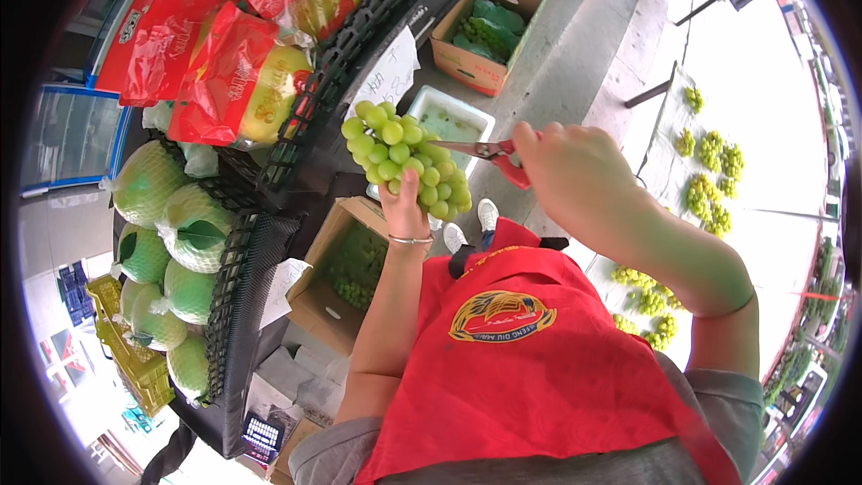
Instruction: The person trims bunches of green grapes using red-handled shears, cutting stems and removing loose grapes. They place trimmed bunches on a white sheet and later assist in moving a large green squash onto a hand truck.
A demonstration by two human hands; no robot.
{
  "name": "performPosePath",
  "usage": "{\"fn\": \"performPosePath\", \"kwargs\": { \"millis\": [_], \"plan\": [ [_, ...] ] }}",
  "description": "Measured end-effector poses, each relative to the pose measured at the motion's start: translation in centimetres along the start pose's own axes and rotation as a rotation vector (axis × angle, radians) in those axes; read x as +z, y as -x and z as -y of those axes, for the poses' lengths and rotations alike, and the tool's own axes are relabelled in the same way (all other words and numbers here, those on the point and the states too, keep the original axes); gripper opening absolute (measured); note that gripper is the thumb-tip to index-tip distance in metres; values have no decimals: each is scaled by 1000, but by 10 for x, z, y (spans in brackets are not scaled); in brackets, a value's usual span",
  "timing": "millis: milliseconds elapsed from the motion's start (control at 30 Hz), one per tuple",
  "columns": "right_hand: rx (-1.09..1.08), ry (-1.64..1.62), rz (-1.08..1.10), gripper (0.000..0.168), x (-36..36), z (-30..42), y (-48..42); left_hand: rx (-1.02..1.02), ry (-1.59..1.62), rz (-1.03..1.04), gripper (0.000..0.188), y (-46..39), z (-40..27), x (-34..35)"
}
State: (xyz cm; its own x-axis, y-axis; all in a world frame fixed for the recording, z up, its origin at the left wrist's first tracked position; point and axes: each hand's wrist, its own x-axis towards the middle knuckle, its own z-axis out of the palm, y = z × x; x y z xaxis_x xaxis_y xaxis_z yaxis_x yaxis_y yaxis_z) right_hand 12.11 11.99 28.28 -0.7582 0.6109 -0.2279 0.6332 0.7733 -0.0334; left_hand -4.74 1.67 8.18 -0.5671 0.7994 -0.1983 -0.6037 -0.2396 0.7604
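A bunch of green grapes rests in my left hand, the thumb lying across its near side. My right hand grips red-handled scissors, whose pointed metal blades reach left to the bunch's right side. The blade tips meet the grapes, and I cannot tell whether they touch a stem. Beneath the bunch, partly hidden by it, sits a white foam box with loose bits inside. Close to my left wrist stands an open cardboard box holding more green grapes.
Black plastic crates on the left hold red-bagged pomelos and net-wrapped pomelos. Another cardboard box with grapes lies beyond the foam box. On the right, a pale-covered table bears several grape bunches. A yellow crate stands at lower left.
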Motion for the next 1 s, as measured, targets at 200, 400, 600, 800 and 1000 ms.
{"fn": "performPosePath", "kwargs": {
  "millis": [200, 400, 600, 800, 1000],
  "plan": [
    [65, -626, -168, 35, -26, -27, -36, -11, 29, 103, 70, 11, -3, 8],
    [-207, -1184, -58, 39, -10, -52, -97, -230, 131, 498, 85, 19, -20, 21],
    [-200, -1304, 229, 46, -38, -26, -92, -466, 474, 929, 97, 9, -45, 42],
    [-255, -1325, 265, 41, -36, -30, -91, -429, 126, 862, 96, 1, -53, 26],
    [-339, -1030, 386, 40, -46, -45, -90, -397, 114, 916, 85, 8, -53, 51]
  ]
}}
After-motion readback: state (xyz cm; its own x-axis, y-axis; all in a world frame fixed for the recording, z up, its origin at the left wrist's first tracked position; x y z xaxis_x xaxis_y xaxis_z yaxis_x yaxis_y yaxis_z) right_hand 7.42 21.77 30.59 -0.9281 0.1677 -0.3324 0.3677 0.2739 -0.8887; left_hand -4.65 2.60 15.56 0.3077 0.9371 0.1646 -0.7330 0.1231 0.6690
